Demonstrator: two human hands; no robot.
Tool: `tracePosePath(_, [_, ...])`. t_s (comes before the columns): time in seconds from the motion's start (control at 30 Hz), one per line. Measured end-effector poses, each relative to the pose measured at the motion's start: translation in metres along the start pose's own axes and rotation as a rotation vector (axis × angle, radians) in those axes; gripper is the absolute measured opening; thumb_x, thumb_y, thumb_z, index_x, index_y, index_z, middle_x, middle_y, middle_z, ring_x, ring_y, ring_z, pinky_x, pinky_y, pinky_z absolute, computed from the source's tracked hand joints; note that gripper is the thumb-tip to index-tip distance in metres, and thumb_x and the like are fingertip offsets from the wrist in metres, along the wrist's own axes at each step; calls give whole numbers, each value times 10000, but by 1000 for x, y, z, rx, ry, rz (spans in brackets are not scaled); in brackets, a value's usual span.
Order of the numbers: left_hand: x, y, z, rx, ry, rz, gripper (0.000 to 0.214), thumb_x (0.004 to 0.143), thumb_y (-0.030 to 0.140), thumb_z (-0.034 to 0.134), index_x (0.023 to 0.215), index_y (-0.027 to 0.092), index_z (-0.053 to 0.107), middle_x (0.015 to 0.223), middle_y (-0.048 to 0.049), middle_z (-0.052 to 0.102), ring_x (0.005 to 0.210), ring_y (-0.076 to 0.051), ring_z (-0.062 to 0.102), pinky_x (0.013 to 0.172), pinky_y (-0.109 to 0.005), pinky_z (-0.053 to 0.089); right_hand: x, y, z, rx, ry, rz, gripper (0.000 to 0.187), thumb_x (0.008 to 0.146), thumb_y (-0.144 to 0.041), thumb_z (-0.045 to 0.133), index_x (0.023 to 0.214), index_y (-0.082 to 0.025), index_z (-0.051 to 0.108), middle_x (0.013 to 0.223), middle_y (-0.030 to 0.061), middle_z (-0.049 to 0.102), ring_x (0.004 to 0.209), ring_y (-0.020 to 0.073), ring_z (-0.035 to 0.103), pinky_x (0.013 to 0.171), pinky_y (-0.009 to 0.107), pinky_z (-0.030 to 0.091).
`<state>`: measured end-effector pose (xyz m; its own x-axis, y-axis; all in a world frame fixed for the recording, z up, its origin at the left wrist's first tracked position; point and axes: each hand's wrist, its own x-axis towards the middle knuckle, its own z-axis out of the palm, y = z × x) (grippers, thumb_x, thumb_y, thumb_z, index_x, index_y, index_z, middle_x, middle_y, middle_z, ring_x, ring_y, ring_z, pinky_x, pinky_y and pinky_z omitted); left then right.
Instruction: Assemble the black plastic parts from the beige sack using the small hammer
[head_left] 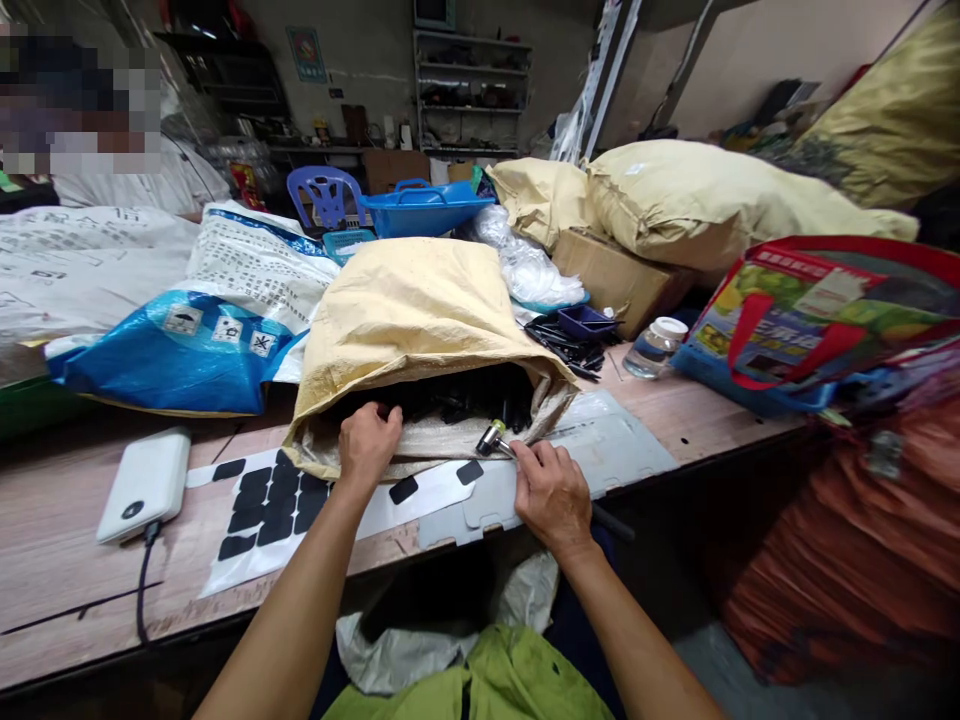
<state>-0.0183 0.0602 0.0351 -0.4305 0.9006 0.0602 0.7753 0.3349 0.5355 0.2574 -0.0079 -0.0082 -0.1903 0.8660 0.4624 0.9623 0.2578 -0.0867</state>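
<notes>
the cream sack (416, 295) lies on the counter (60, 590) at the middle of the scene, its mouth open toward the near side; inside i see black pieces (450, 400), partly lost in shadow. my left grip (367, 440) is at the left part of the mouth, fingers bent over the lower lip; from here i cannot tell whether it is closed on the fabric or on anything within. my right grip (556, 492) is closed around the handle of a small mallet (493, 437), whose metal head, yellow-green at one end and black at the other, is in front of the lower right lip.

near left of the sack i note a white sheet (225, 578) bearing black rounded patches (277, 520), and farther left a white device (148, 485) with a dark cable (142, 590). to the right stand a clear jar (651, 352) with a white lid and a printed bag (799, 305) with red handles. a blue-and-white sack (195, 330) lies far left.
</notes>
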Motion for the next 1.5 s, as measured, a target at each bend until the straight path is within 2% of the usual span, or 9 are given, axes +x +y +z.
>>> tracePosePath(0.1, [10,-1,4,131,-69,-53,382,833,545,613,932,209,768,958,-194,764,931,-390,713,733,-438,507,0,0,-1,-3,-13,5,362,943,-207,563,1292,-231,659,973,91,605,938,266,479,765,369,341])
tracePosePath(0.23, [-8,-10,-7,145,-58,-19,351,821,538,627,978,245,742,928,-130,754,918,-369,698,713,-415,489,0,-2,-1,-9,-28,20,349,963,-228,553,1296,-231,657,978,95,610,935,267,483,759,369,336])
tracePosePath(0.33, [-34,-22,-12,40,-61,181,288,833,484,632,974,245,707,884,-64,717,857,-280,671,728,-362,485,0,-2,-1,-14,-34,22,347,965,-226,552,1295,-232,658,980,95,613,930,268,483,762,374,338])
tracePosePath(0.43, [-60,-25,-5,-69,-218,479,194,834,388,654,944,233,692,877,-36,687,861,-227,635,779,-329,479,0,-2,-1,1,-32,30,343,963,-233,563,1292,-235,660,985,91,616,941,269,487,771,375,344])
tracePosePath(0.53, [-75,-19,7,-66,-289,610,151,839,328,670,949,226,692,890,-38,677,902,-233,612,821,-343,458,-1,-2,-1,38,-20,45,326,974,-251,570,1286,-241,662,1000,83,619,945,260,498,785,368,356])
tracePosePath(0.83, [-73,-18,29,-143,-228,646,170,851,380,731,945,239,724,900,-32,697,878,-233,579,796,-354,398,1,4,0,141,-4,37,301,975,-219,568,1250,-231,689,950,74,627,913,252,555,785,361,423])
tracePosePath(0.97, [-73,-19,28,-156,-238,646,151,823,330,757,944,241,735,900,-27,702,908,-240,577,801,-356,380,1,0,-9,399,30,34,336,1021,-237,482,1309,-212,653,1009,88,649,954,246,615,860,367,504])
tracePosePath(1.13, [-73,-17,26,-199,-257,601,198,828,329,753,1007,248,731,880,-13,698,892,-226,577,807,-355,368,-9,-22,-24,692,-3,-3,382,1037,-220,458,1399,-232,578,1164,93,682,1082,226,660,952,355,545])
tracePosePath(1.5, [-73,-18,27,-192,-249,598,145,851,304,733,990,262,735,919,-14,702,939,-227,573,806,-347,341,-20,-39,-27,664,-73,-79,410,1042,-180,431,1423,-244,570,1073,88,667,993,225,667,893,370,570])
